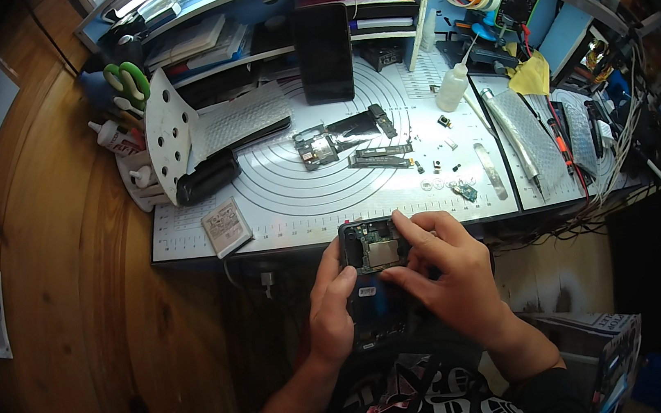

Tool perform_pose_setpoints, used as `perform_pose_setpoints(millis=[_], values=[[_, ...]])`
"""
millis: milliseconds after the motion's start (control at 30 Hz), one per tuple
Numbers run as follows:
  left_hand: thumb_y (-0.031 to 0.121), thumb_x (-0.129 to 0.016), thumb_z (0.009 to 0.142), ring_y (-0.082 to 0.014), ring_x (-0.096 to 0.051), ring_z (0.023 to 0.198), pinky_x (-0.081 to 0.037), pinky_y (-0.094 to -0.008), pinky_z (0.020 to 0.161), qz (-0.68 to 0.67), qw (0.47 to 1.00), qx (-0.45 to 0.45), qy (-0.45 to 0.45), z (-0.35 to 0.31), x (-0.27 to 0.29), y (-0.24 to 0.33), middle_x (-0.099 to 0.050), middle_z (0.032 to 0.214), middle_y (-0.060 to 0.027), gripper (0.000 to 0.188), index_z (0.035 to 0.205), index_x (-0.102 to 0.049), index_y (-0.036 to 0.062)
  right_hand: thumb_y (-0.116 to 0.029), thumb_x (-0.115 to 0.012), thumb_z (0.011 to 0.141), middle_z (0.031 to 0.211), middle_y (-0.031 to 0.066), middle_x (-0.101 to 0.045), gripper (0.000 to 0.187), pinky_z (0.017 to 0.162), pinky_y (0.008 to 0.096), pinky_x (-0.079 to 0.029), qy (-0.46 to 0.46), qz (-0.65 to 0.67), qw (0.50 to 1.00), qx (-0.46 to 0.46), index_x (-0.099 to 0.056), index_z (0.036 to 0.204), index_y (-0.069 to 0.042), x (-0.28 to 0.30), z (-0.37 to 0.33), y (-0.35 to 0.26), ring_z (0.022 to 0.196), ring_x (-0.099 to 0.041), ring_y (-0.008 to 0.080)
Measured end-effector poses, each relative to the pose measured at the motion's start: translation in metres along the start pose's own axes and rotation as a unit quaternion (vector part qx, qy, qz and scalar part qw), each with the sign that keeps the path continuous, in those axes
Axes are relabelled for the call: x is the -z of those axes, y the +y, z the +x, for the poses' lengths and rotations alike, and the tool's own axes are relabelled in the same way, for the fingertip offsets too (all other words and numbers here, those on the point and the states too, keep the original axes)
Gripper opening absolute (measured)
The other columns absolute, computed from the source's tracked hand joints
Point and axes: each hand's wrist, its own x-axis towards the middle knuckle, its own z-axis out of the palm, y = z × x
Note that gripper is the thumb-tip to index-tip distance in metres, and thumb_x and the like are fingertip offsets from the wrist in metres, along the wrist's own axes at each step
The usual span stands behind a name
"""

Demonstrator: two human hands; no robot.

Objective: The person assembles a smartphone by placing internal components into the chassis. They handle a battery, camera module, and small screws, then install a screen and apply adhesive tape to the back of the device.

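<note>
My left hand (331,315) is wrapped round the left side of an opened smartphone (377,304), held in front of my body just below the table's front edge. At the phone's upper end, a green circuit board (383,254) with a silver metal shield shows in the dark frame. My right hand (456,274) grips the board's right side. Its index fingertip is at the upper right corner and its thumb at the lower edge. The other right fingers are curled, and what lies under them is hidden.
On the white mat (280,200) lie phone parts (354,131), dark strips (381,157), small loose pieces, a battery (227,228) and metal tweezers (490,172). A dark tablet (324,54) stands behind. A squeeze bottle (452,87), screwdriver (560,137) and cables are at the right.
</note>
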Motion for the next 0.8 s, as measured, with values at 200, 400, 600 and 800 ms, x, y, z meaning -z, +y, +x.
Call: perform_pose_setpoints(millis=[200, 400, 600, 800], values=[[0.021, -0.038, 0.099, -0.0225, -0.061, 0.122, -0.047, -0.0353, 0.107, 0.003, 1.000, -0.001, 0.002, -0.0015, -0.0014, 0.0021, -0.059, 0.135, -0.0191, 0.057, 0.150, -0.038, -0.0067, -0.007, -0.084, 0.081, 0.109, 0.0138, -0.064, 0.054, 0.064, 0.0310, -0.058, 0.036, -0.033, 0.998, 0.037, -0.066, 0.131, 0.000, -0.0060, -0.0064, 0.0015, 0.077, -0.069, 0.0212], [0.024, -0.041, 0.098, -0.0249, -0.063, 0.122, -0.049, -0.0375, 0.106, 0.011, 1.000, 0.002, 0.027, -0.0032, -0.0061, 0.0056, -0.060, 0.135, -0.0201, 0.058, 0.148, -0.039, -0.0055, -0.008, -0.085, 0.080, 0.104, 0.0136, -0.065, 0.044, 0.065, 0.0331, -0.057, 0.054, -0.045, 0.995, 0.074, -0.071, 0.120, 0.001, -0.0076, -0.0061, 0.0042, 0.079, -0.068, 0.0239], [0.024, -0.041, 0.099, -0.0250, -0.063, 0.121, -0.049, -0.0372, 0.105, 0.008, 1.000, 0.006, 0.017, -0.0038, -0.0039, 0.0057, -0.059, 0.136, -0.0203, 0.059, 0.149, -0.038, -0.0059, -0.008, -0.085, 0.079, 0.099, 0.0129, -0.065, 0.040, 0.065, 0.0340, -0.056, 0.066, -0.042, 0.994, 0.080, -0.072, 0.116, 0.001, -0.0074, -0.0059, 0.0037, 0.079, -0.067, 0.0247], [0.018, -0.041, 0.101, -0.0205, -0.059, 0.124, -0.044, -0.0342, 0.108, 0.010, 1.000, 0.007, 0.012, -0.0050, -0.0027, 0.0066, -0.058, 0.137, -0.0172, 0.056, 0.152, -0.036, -0.0064, -0.008, -0.085, 0.079, 0.092, 0.0112, -0.066, 0.038, 0.063, 0.0340, -0.055, 0.070, -0.042, 0.993, 0.082, -0.073, 0.115, -0.001, -0.0085, -0.0076, 0.0062, 0.075, -0.067, 0.0248]])
